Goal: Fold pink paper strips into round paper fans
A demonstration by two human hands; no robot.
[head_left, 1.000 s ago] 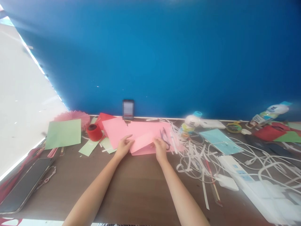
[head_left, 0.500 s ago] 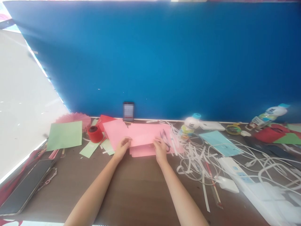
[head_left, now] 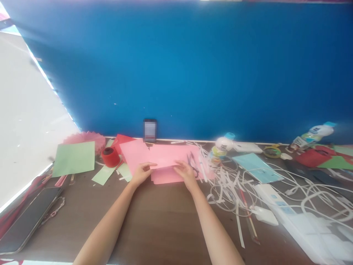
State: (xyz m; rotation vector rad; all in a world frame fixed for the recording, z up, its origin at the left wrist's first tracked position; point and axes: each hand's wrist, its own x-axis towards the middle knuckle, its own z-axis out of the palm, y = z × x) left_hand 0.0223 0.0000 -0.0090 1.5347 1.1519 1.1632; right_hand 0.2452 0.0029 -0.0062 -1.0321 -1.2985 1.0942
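Observation:
A pink sheet of paper (head_left: 165, 162) lies on the brown desk (head_left: 154, 221) near the blue wall. My left hand (head_left: 141, 173) pinches the sheet's left edge and my right hand (head_left: 186, 172) pinches its right side, with the near flap lifted off the pink paper beneath. Small dark scissors (head_left: 192, 163) lie on the pink paper just past my right hand.
Red tape roll (head_left: 110, 156), green sheet (head_left: 74, 157) and pink paper fan (head_left: 85, 138) at left. A phone (head_left: 26, 219) lies near the left edge; another (head_left: 150, 130) leans on the wall. White paper strips (head_left: 228, 184), cables, bottles (head_left: 222, 145) and a light-blue sheet (head_left: 255, 165) crowd the right.
Both hands have drawn closer together along the pink sheet, and its near flap has been raised and folded farther back toward the wall.

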